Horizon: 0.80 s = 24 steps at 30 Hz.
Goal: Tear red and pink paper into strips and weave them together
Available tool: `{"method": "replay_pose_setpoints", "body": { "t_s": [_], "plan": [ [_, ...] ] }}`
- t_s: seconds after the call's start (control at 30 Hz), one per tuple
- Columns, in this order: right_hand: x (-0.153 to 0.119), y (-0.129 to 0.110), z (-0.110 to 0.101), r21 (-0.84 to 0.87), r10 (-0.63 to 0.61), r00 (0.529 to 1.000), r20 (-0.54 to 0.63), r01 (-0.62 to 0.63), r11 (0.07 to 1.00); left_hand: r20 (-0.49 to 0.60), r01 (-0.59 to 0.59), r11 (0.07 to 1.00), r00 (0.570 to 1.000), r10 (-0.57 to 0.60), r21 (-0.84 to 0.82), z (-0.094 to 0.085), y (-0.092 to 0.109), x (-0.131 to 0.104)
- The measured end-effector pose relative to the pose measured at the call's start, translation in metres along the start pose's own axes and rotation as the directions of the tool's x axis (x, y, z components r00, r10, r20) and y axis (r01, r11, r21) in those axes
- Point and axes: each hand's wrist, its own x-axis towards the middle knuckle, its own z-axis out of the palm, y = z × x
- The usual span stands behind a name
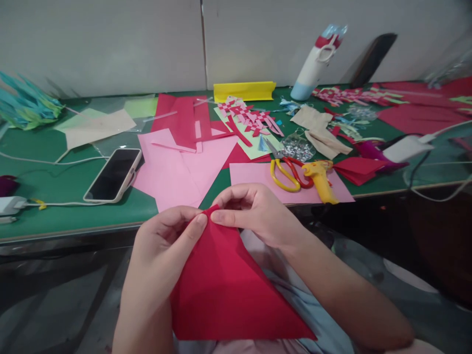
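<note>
Red tapered paper sheet [228, 285]: I see left hand [158, 246], right hand [260, 219] pinching narrow top edge; wide bottom edge free.

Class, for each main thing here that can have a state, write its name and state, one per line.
Red paper: held, pinched at its top
Left hand: closed in a pinch
Right hand: closed in a pinch
Phone: lying face up, screen dark
Scissors: lying, unheld
Glue gun: lying, unheld
Bottle: standing
</note>
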Motion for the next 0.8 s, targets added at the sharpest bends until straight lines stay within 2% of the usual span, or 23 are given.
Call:
{"method": "replay_pose_setpoints", "body": {
  "t_s": [0.37,0.57,0.8],
  "plan": [
    [0.0002,0.0055,0.0004,0.021,-0.066,0.998,-0.020,0.066,0.998,-0.058,0.065,0.993,0.996,-0.071,-0.098,0.0061,0.0029,-0.0002],
    [-0.0011,0.0040,-0.0018,0.019,0.004,1.000,-0.031,-0.003,1.000,-0.059,0.083,0.992,0.994,-0.089,-0.098,0.0080,0.0064,0.0005],
    [-0.0003,0.0074,-0.0027,0.046,0.003,1.000,-0.021,-0.002,0.999,-0.043,0.165,0.978,0.984,-0.172,-0.127,0.0077,0.0087,0.0019]
  ]
}}
